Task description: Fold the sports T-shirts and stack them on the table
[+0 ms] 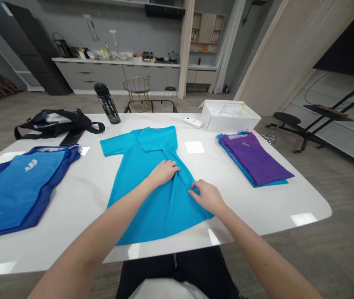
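Note:
A turquoise T-shirt [146, 195] lies spread on the white table [86, 199] in front of me, collar at the far side. Its left sleeve sticks out, while the right side is partly folded inward, with creases running down from the shoulder. My left hand [165, 171] rests on the shirt right of its middle, fingers together and closed on the cloth at the fold. At the shirt's right edge, my right hand [208, 196] has thumb and forefinger curled in a pinch on the fabric.
Folded blue shirts [24, 182] lie at the left, a purple and blue folded stack [250, 155] at the right. Farther back are a black bag [58, 122], a phone [71, 138], a dark bottle [107, 104], a white remote [192, 122] and a white box [229, 118].

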`<control>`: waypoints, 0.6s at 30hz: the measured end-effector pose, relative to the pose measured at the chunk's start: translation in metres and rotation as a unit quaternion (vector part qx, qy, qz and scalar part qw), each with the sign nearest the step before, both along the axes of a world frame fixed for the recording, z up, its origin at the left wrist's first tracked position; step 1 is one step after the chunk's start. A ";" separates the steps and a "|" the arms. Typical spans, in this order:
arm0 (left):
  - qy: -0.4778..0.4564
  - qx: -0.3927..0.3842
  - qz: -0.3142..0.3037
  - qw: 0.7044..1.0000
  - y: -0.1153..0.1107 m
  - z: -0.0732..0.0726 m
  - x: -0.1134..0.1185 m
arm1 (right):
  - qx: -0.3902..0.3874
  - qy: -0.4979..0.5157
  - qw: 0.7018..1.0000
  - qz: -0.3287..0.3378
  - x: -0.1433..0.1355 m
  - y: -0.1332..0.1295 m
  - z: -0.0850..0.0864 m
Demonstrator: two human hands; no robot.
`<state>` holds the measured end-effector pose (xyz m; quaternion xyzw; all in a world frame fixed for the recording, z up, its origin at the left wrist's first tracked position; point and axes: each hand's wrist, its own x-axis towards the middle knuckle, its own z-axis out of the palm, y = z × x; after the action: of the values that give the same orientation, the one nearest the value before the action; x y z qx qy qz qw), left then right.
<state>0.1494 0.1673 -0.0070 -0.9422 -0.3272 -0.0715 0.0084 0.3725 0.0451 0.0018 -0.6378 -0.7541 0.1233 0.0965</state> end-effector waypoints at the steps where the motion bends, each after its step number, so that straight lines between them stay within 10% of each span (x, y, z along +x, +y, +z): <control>1: -0.002 -0.007 -0.013 1.000 -0.004 0.002 0.003 | 0.003 -0.005 1.000 -0.004 0.005 -0.018 0.000; 8: 0.011 -0.022 -0.105 0.994 -0.039 0.007 0.021 | 0.047 -0.063 0.995 -0.053 0.022 -0.098 -0.005; 18: -0.016 -0.023 -0.076 0.997 -0.064 0.019 0.021 | 0.116 0.094 0.988 -0.035 0.004 -0.106 0.020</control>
<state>0.1702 0.1030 0.0116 -0.9629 -0.2568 -0.0798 -0.0237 0.3763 -0.0607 0.0220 -0.6337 -0.7282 0.0911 0.2447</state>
